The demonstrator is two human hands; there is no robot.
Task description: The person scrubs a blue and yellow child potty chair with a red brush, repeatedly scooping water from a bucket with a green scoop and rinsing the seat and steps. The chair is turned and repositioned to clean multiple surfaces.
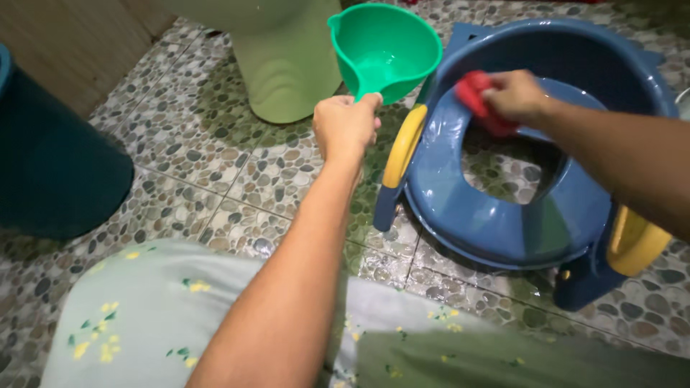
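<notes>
While the pebble-patterned tile floor [215, 172] fills most of the view and glistens with water, a dark teal bucket [50, 158] stands at the left edge and the pale green base of a toilet [287, 65] rises at the top. Right of these sits a blue child's toilet seat [496, 208], tilted on the floor, with a ring-shaped seat, a raised back and yellow handles [404, 144] on either side; its surface is wet and shiny, and floor tiles show through the opening. Along the bottom of the view lies light green fabric with small yellow flowers [144, 323], draped over the person's legs.

A green plastic water dipper [388, 47] is held above the floor, just beside the seat's left handle, with its bowl tipped toward the camera. The left hand [346, 128] is curled into a fist around the dipper's handle, with the forearm reaching up from the bottom of the view. The right hand [514, 95] comes in from the right edge, its fingers closed on a red scrubbing cloth or sponge [476, 97] and pressing it against the upper left rim of the blue seat.
</notes>
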